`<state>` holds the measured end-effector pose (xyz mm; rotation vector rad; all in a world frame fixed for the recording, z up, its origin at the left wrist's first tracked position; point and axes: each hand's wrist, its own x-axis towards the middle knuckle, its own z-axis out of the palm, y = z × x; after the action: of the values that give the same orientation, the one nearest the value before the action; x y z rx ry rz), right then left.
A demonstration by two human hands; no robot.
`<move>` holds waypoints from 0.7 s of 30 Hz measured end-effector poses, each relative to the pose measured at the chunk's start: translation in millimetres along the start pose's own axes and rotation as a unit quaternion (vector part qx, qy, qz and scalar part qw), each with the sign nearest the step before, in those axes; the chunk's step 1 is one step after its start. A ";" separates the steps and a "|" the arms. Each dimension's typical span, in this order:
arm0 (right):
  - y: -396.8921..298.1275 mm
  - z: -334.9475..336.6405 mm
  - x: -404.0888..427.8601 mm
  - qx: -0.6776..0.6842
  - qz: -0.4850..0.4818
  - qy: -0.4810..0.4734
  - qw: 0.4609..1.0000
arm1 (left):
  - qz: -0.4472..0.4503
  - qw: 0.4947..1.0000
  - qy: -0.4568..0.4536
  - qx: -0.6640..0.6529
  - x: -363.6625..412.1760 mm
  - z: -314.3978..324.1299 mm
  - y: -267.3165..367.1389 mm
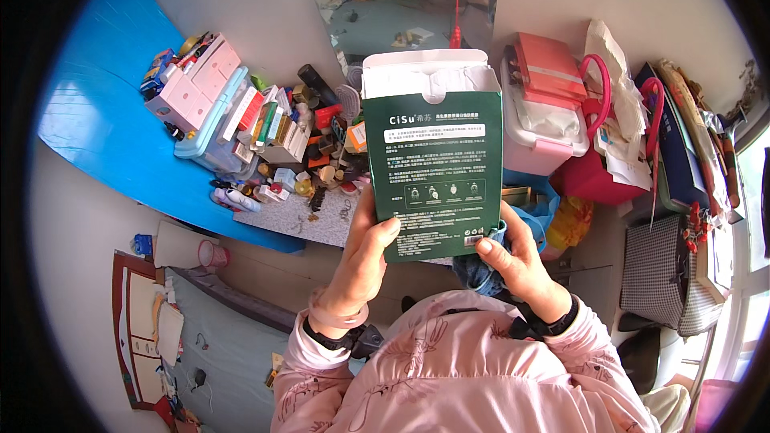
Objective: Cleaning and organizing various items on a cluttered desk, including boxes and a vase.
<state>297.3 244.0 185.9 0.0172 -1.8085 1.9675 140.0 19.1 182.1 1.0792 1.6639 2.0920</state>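
Note:
A green cardboard box (436,174) with white printing stands upright in front of me, its top flap raised and white packets (448,79) showing inside. My left hand (366,246) grips its lower left side, thumb on the printed face. At the lower right corner my right hand (517,255) holds it the same way. Blue denim cloth (481,273) shows behind the box near my right hand; whether the hand touches it, I cannot tell.
Small boxes, bottles and a pink drawer box (195,87) crowd the table at left. A mirror (415,18) leans on the wall. At right are a lidded pink-and-white bin (541,138) and a checked fabric basket (652,276). A bed (234,343) lies lower left.

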 end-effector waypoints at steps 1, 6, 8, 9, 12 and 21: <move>0.5 1.4 0.2 -0.003 -0.001 0.000 1.000 | 0.000 1.000 -0.001 0.004 1.1 0.1 -0.6; 2.9 7.9 2.2 -0.015 -0.006 0.003 1.000 | 0.001 1.000 -0.005 0.025 -1.2 -1.9 -0.7; 7.5 9.1 3.3 -0.019 -0.014 0.008 1.000 | 0.001 0.999 -0.008 0.034 -1.7 -2.5 -0.7; 9.8 8.9 3.1 -0.024 -0.023 0.012 0.999 | 0.001 0.999 -0.009 0.038 -2.6 -3.5 -1.0; 12.1 8.5 0.8 -0.028 -0.021 0.015 0.999 | 0.001 0.999 -0.013 0.052 -3.2 -6.2 -0.9; 16.7 7.8 -4.8 -0.047 -0.017 0.020 0.999 | 0.000 0.995 -0.023 0.098 -3.1 -8.8 -0.1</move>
<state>293.6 234.7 169.8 -0.0213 -1.8599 1.8447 136.1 10.8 180.1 1.1753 1.8781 1.9181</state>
